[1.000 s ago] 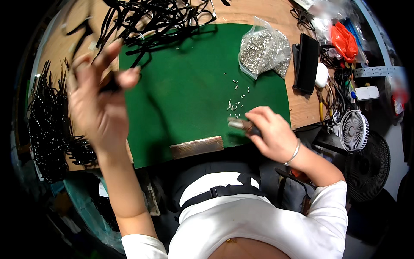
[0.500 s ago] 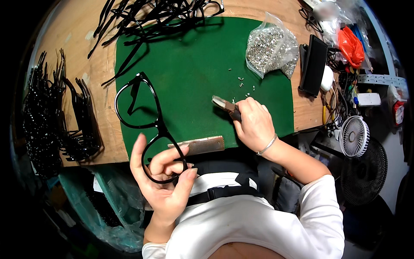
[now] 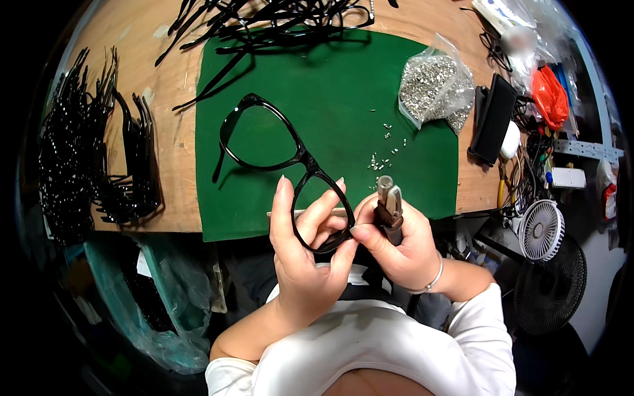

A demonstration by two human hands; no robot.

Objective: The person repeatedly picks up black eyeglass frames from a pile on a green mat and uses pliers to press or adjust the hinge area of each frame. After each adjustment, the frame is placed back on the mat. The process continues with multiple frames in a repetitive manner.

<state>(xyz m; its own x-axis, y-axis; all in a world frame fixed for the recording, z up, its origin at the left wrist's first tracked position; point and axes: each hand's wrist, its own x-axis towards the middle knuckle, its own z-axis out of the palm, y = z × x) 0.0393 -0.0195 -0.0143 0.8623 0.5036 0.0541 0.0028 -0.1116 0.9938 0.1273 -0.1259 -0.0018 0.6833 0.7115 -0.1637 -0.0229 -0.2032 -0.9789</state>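
My left hand [image 3: 305, 264] holds a black eyeglass frame [image 3: 305, 160] by its nearer rim, with fingers through and around it. The far rim is raised over the green mat [image 3: 350, 86], and one temple arm [image 3: 218, 165] hangs from its far end. In my right hand [image 3: 409, 251] is a pair of pliers [image 3: 389, 214], its jaws pointing away from me. My right thumb and a fingertip meet the near end of the frame, close to my left thumb. Whether they pinch a small part there is hidden. Small silvery hardware pieces [image 3: 376, 162] lie scattered just beyond the pliers.
A clear bag [image 3: 432, 86] of small metal pieces sits at the mat's far right. Black frames [image 3: 284, 23] pile up at the back; bundled black temple arms [image 3: 72, 158] lie left. A phone [image 3: 495, 119], cables and a white fan [image 3: 541, 231] are at the right.
My right hand has come left and nearer with the pliers, now turned upright, to meet the frame. My left hand has moved right with the frame, which has turned.
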